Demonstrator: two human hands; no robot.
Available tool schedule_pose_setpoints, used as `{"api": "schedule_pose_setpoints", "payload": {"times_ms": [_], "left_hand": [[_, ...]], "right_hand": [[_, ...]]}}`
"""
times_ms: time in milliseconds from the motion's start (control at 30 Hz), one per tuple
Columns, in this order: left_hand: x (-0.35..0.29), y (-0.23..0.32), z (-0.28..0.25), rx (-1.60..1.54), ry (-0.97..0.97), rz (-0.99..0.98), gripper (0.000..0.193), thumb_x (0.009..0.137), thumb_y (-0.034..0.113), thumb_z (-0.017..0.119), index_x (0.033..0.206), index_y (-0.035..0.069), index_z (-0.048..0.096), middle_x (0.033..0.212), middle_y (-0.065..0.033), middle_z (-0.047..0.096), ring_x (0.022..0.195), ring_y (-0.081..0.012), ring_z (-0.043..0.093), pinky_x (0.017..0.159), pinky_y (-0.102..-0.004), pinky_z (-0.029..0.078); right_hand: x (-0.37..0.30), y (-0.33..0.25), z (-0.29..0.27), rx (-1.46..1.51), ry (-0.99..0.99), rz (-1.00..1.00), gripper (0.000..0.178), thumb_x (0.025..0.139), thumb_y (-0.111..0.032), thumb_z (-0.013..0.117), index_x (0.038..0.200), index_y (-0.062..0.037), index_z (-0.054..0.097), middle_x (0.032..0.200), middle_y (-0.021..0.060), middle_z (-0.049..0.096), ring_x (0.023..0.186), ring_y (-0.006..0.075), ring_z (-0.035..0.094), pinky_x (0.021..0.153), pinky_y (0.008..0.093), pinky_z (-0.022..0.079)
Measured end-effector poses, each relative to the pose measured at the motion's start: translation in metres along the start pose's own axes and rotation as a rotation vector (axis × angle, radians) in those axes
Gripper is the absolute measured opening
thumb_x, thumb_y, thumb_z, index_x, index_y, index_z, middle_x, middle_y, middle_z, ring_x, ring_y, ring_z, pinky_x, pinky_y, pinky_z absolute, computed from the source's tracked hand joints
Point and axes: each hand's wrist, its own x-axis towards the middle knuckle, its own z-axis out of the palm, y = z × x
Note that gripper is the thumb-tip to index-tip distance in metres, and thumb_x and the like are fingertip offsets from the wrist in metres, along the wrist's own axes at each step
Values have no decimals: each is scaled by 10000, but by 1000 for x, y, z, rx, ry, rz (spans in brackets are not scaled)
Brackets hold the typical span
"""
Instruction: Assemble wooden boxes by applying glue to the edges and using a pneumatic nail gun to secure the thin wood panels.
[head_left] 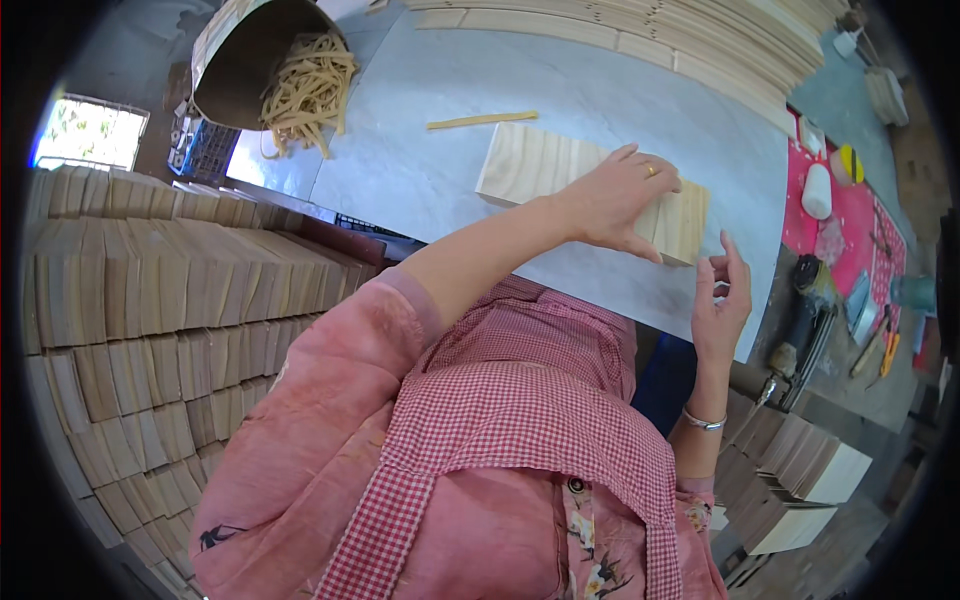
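Note:
A long block of pale wooden boards (540,163) lies on the light grey tabletop in front of me. My left hand (628,200) reaches across the block near its right end. Its fingers lie over the far side and its thumb presses on the near side, gripping the wood. My right hand (722,298) is raised just off the right end, fingers apart and slightly bent, with nothing visible in it. Beyond the block lies a single flat tan band (482,120). A tipped round container (228,72) at the far left spills a tangle of similar bands (308,88).
Long pale boards (640,45) are stacked along the table's far edge. Tall piles of wood pieces (130,280) stand at the left, more (800,470) at the lower right. On the right, a pink cloth (800,205) bears a white bottle (817,192); orange-handled pliers (889,352) lie nearby.

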Motion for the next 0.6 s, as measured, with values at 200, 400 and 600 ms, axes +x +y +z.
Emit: {"api": "schedule_pose_setpoints", "payload": {"times_ms": [200, 400, 600], "left_hand": [[-20, 5, -15, 53, 252, -30, 777, 752, 474, 822, 1362, 70, 562, 1499, -164, 470, 1387, -372, 413, 1162, -498, 322], [-126, -2, -70, -39, 657, -577, 449, 821, 106, 756, 1249, 19, 652, 1212, -132, 641, 1073, -259, 615, 961, -343, 492], [-176, -8, -74, -96, 455, -713, 391, 822, 127, 767, 1184, -1, 691, 1142, -130, 690, 1017, -262, 638, 938, -353, 502]], "right_hand": [[6, 1, 6, -62, 40, 36, 353, 960, -106, 644, 1303, -20, 643, 1036, 57, 630, 803, 133, 547, 670, 255, 453], [-2, 7, 10, -68, 23, 13, 345, 967, -112, 639, 1298, -17, 643, 1040, 62, 634, 786, 130, 545, 666, 246, 453], [-8, 17, 4, 115, -65, 66, 322, 948, -91, 653, 1258, -3, 647, 1039, 63, 644, 738, 132, 547, 646, 250, 457]]}}
